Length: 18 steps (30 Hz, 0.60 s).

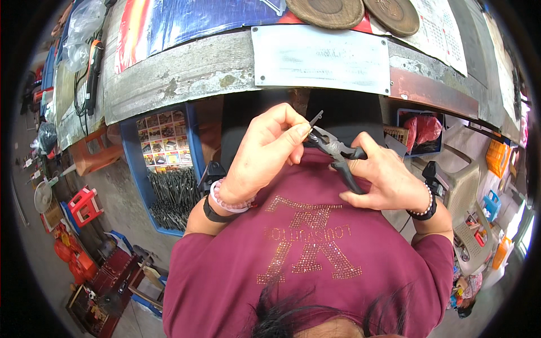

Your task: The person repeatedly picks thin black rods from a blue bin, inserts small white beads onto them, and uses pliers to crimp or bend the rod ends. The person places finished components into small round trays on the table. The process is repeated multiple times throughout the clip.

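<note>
My left hand [264, 151] is closed in a pinch on a small, thin, dark metal piece [317, 117], whose narrow end sticks up past the fingertips. My right hand [389, 179] wraps round a pair of pliers [333, 148] with black handles. The handles are spread apart, one under the thumb and one by the index finger. The pliers' jaws reach up to my left fingertips, beside the thin piece; whether they grip it I cannot tell. Both hands are in front of my chest, just off the bench's near edge.
A worn wooden bench [186, 79] runs across the far side, with a white plate [321, 59] on its front edge and round wooden discs [326, 12] on top. Left below stands a blue bin [134, 163] of thin dark pieces [174, 194]. A beige plastic chair [465, 180] is at right.
</note>
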Motion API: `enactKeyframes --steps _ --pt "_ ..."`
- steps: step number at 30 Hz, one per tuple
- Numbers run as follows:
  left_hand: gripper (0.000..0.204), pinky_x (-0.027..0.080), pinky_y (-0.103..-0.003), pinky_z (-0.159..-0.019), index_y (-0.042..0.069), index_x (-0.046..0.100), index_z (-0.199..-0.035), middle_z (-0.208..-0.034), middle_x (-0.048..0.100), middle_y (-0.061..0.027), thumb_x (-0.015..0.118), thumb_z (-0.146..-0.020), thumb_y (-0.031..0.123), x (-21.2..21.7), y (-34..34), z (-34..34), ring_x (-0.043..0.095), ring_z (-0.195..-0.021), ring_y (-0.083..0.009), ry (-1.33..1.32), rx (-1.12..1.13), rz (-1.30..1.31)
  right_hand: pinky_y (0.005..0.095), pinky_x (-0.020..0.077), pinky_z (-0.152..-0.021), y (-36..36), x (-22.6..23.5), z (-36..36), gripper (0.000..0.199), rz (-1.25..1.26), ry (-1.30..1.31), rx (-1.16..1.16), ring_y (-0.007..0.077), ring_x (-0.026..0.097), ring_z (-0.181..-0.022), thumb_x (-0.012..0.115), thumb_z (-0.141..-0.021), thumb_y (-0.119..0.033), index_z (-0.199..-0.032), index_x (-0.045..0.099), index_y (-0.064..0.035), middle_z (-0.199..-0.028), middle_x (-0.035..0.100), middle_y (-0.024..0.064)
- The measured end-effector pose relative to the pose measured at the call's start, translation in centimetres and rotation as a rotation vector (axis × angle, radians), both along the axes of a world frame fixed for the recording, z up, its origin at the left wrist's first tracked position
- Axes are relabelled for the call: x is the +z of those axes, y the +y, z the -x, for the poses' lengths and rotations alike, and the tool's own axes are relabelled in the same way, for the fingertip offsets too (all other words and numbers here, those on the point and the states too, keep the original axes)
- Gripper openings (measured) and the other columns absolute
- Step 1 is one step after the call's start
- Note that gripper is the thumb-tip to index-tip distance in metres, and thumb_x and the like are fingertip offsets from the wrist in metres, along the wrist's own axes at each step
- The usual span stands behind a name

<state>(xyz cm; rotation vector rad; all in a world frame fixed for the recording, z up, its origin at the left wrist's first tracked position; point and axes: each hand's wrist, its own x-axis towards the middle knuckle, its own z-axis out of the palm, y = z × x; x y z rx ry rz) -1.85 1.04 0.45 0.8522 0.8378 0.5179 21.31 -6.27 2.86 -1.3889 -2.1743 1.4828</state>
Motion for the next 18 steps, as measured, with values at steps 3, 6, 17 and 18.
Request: enactKeyframes --steps 3,6,17,18 --pt "0.011 0.042 -0.020 -0.055 0.003 0.053 -0.088 -0.076 0.053 0.0002 0.055 -0.095 0.011 -0.2 0.1 0.0 0.051 -0.060 -0.0049 -0.016 0.006 -0.004 0.0284 0.0418 -0.073 0.6 -0.4 -0.8 0.048 0.458 0.502 -0.089 0.0165 0.051 -0.084 0.076 -0.073 -0.024 -0.115 0.066 -0.0038 -0.092 0.048 0.0065" --pt "0.009 0.042 -0.020 -0.055 0.002 0.054 -0.090 -0.077 0.055 -0.0006 0.056 -0.095 0.010 -0.5 0.2 -0.1 0.051 -0.060 -0.0054 -0.062 0.074 0.003 0.0315 0.0392 -0.085 0.4 0.1 -2.3 0.053 0.470 0.637 -0.266 0.0200 0.051 -0.096 0.077 -0.071 -0.030 -0.114 0.066 -0.0013 -0.100 0.053 0.0066" --pt "0.015 0.035 -0.017 -0.047 0.001 0.053 -0.109 -0.074 0.059 -0.0077 0.048 -0.098 0.010 0.5 -0.7 -0.7 0.044 -0.051 -0.0069 -0.102 0.086 0.065 0.0377 0.0455 -0.079 5.5 -3.0 -18.6 0.035 -0.633 -0.722 -0.953 0.0316 0.056 -0.085 0.069 -0.081 -0.026 -0.097 0.061 0.0040 -0.092 0.057 0.0173" --pt "0.016 0.034 -0.016 -0.046 0.001 0.053 -0.110 -0.074 0.058 -0.0074 0.048 -0.098 0.010 0.7 -0.8 -0.8 0.043 -0.050 -0.0055 -0.130 0.074 0.051 0.0390 0.0454 -0.080 6.2 -3.6 -19.6 0.036 -0.663 -0.724 -0.932 0.0344 0.055 -0.086 0.069 -0.081 -0.027 -0.096 0.060 0.0039 -0.093 0.057 0.0191"
